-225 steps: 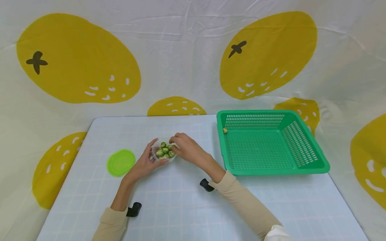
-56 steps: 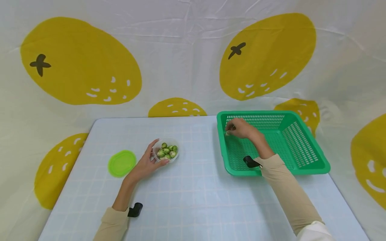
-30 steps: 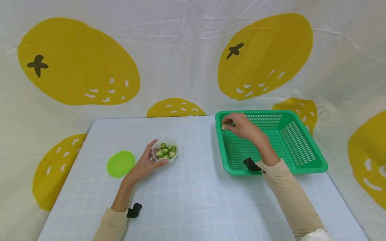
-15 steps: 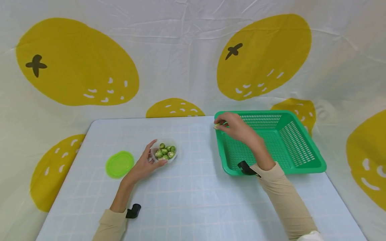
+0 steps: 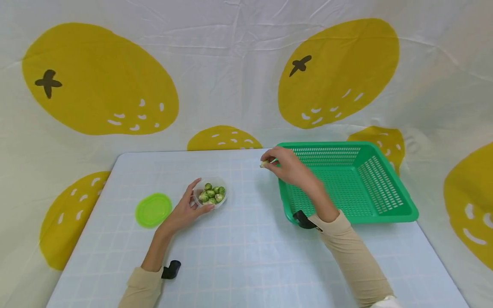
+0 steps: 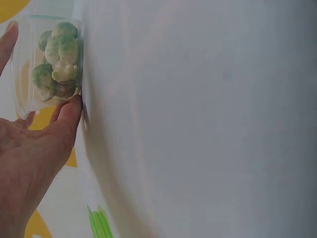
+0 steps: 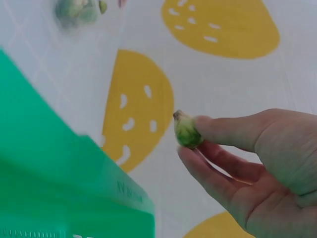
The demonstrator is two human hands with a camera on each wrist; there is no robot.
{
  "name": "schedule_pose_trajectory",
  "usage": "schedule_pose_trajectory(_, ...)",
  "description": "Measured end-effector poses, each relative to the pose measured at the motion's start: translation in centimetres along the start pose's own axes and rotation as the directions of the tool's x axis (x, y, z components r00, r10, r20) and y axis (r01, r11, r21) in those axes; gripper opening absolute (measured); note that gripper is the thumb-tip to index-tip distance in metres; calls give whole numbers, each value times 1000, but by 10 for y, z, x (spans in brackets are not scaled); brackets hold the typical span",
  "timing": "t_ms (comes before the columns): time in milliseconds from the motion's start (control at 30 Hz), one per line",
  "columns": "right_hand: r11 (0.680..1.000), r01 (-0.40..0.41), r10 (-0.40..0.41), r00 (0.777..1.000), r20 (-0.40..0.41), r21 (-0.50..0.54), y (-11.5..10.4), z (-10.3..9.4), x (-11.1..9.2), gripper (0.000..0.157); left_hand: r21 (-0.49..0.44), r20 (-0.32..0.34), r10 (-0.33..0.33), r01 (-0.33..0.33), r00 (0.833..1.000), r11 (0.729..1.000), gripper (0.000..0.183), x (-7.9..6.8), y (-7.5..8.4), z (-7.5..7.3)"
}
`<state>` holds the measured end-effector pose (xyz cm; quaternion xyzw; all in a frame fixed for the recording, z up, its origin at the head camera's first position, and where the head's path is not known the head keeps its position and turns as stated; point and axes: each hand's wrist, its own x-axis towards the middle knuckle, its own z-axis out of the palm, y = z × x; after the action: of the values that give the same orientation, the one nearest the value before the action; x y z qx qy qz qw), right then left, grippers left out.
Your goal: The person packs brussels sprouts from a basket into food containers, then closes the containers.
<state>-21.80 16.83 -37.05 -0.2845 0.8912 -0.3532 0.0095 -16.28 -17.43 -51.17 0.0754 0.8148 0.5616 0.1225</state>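
Note:
My left hand [image 5: 186, 212] grips a small clear plastic container [image 5: 214, 179] from its left side, thumb at the near wall and fingers at the far one. Several green Brussels sprouts [image 5: 210, 193] are heaped inside, and the left wrist view shows them through the wall. Above the table, just past the basket's left edge, my right hand [image 5: 286, 166] pinches a single Brussels sprout [image 7: 186, 131] between thumb and fingertips, its pale stem end pointing outward. The green plastic basket [image 5: 331, 192] lies partly beneath the right wrist, with nothing seen on its visible floor.
A bright green round lid [image 5: 153, 210] lies flat on the table to the left of the container. The pale checked tabletop [image 5: 231, 256] meets a white backdrop cloth [image 5: 231, 77] printed with large yellow fruits behind it.
My right hand reached from the container into the basket, took up the sprout lying at its left side, and has carried it leftward over the rim. The left hand stays on the container.

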Motion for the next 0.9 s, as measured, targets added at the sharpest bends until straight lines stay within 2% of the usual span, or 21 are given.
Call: schedule_pose_trajectory(900,997,70,-72,997,30,42,-28,57,23,14,-20,-1,-17,17,1000,1000,97,2,-2,0)
